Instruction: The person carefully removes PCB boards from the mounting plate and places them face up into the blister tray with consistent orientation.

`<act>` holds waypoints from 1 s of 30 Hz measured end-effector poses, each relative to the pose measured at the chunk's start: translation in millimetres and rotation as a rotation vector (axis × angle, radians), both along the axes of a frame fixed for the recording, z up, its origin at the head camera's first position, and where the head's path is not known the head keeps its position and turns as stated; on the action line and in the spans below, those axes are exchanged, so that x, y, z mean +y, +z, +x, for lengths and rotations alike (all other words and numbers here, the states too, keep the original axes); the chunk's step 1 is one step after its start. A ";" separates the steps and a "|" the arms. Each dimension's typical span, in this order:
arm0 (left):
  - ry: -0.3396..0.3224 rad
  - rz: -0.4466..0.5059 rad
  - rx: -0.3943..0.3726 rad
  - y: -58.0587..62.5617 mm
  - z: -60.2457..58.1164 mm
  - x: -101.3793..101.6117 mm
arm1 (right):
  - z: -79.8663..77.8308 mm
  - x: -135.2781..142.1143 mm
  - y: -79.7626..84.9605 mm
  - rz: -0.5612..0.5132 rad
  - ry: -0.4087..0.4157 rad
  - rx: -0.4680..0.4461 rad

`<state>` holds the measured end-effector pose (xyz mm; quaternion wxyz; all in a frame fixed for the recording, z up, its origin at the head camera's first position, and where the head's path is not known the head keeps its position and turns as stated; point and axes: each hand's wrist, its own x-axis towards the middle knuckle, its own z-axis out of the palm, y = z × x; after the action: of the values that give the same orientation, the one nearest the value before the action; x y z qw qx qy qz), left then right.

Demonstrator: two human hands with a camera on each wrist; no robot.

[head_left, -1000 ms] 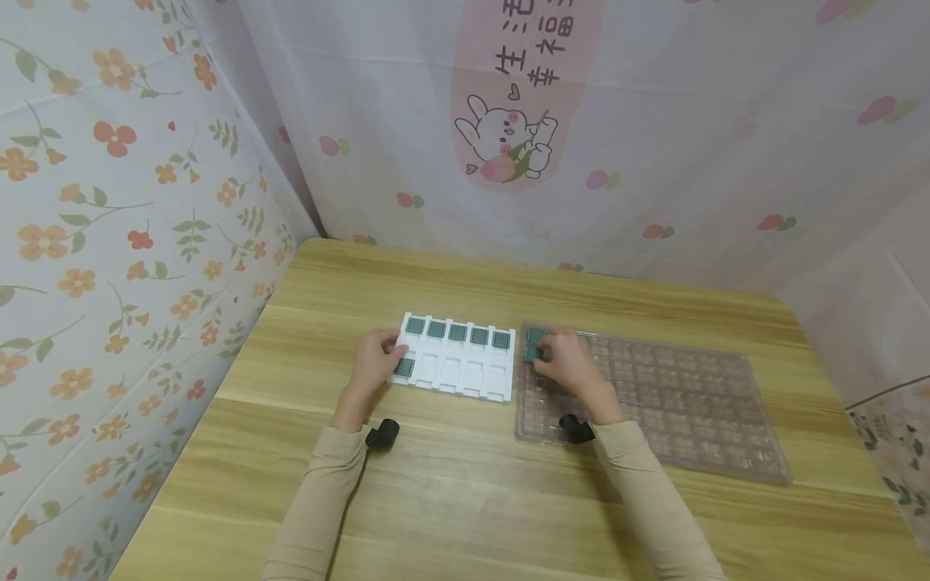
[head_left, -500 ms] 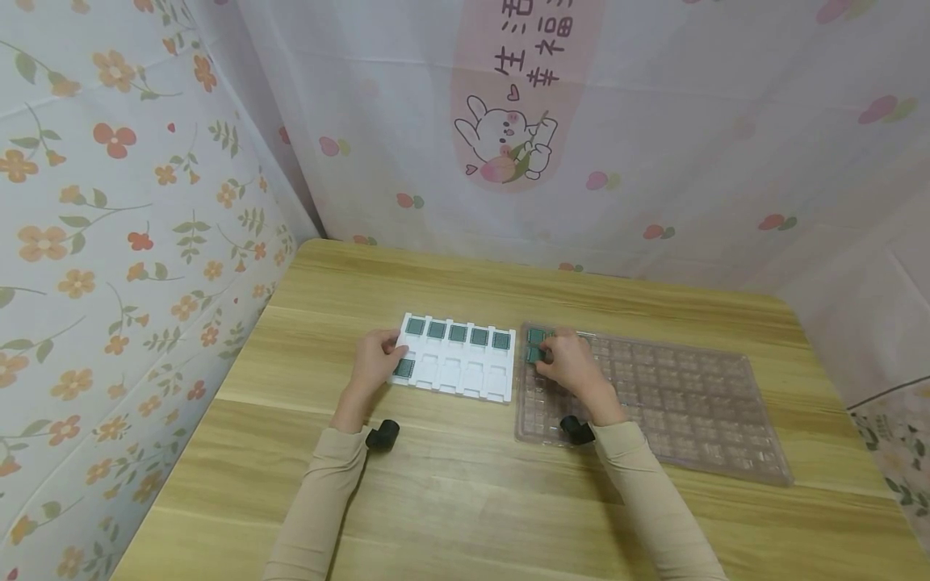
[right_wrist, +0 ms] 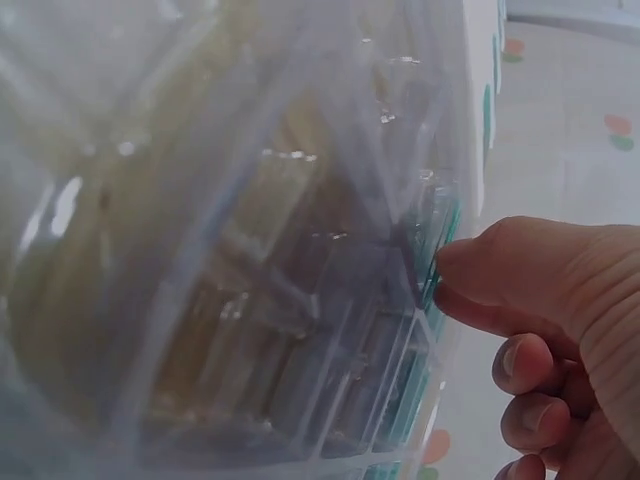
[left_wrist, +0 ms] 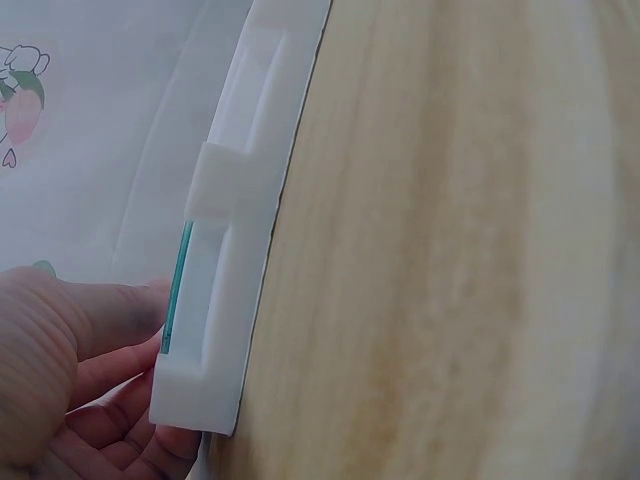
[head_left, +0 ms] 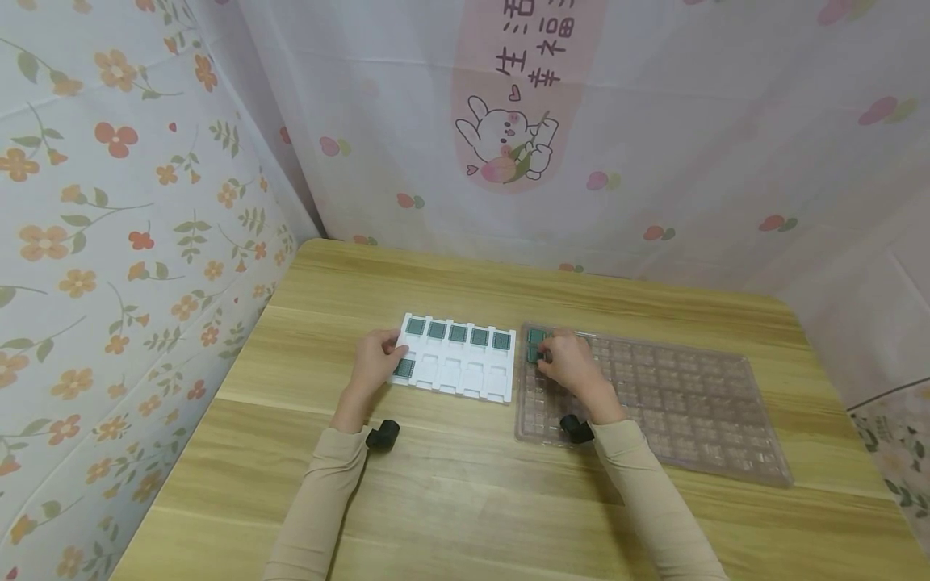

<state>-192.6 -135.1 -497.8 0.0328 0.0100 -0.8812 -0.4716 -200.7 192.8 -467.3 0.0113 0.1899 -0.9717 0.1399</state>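
In the head view my left hand grips the left end of a white tray. Its thumb lies over the rim beside a green square chip in the near row. Several more green chips fill the far row. My right hand is over the left end of a clear plastic tray. Thumb and forefinger pinch the edge of a green chip at a pocket there; the right wrist view shows this chip edge-on at the fingertips. Part of it is hidden by the fingers.
Another green chip sits just behind the pinched one. The two trays lie side by side on a wooden table, with a narrow gap between them. A patterned curtain hangs behind the table. Black wrist cameras sit by both cuffs.
The pinched green chip and the right fingers have shifted very slightly to the right in the clear tray. My left hand and the white tray have stayed still.
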 end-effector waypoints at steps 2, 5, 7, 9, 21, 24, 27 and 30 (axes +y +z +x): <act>-0.002 -0.007 0.008 -0.1 -0.1 -0.1 | -0.2 0.3 -0.7 -0.003 0.011 0.010; -0.003 -0.020 0.021 -0.3 0.1 -0.3 | -0.2 0.6 -1.1 -0.010 0.019 0.020; -0.002 -0.020 0.024 -0.4 0.1 -0.2 | -0.3 0.8 -1.4 -0.014 0.019 0.022; 0.000 -0.019 0.025 -0.7 -0.1 -0.1 | -0.5 1.1 -1.5 -0.017 0.019 0.021; -0.003 -0.014 0.034 -0.2 1.0 -0.6 | 1.0 -2.5 1.9 -0.044 0.009 0.027; -0.006 -0.012 0.032 0.4 0.9 -0.8 | 3.1 -6.2 4.9 -0.059 0.017 0.029; -0.008 -0.016 0.035 0.4 0.7 -1.3 | 4.7 -9.7 8.0 -0.068 0.033 0.035; -0.011 -0.017 0.036 0.3 0.7 -1.9 | 6.2 -12.6 10.4 -0.067 0.044 0.048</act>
<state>-191.9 -136.9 -497.5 0.0460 -0.0035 -0.8846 -0.4641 -194.6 180.2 -456.9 0.0377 0.2141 -0.9615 0.1682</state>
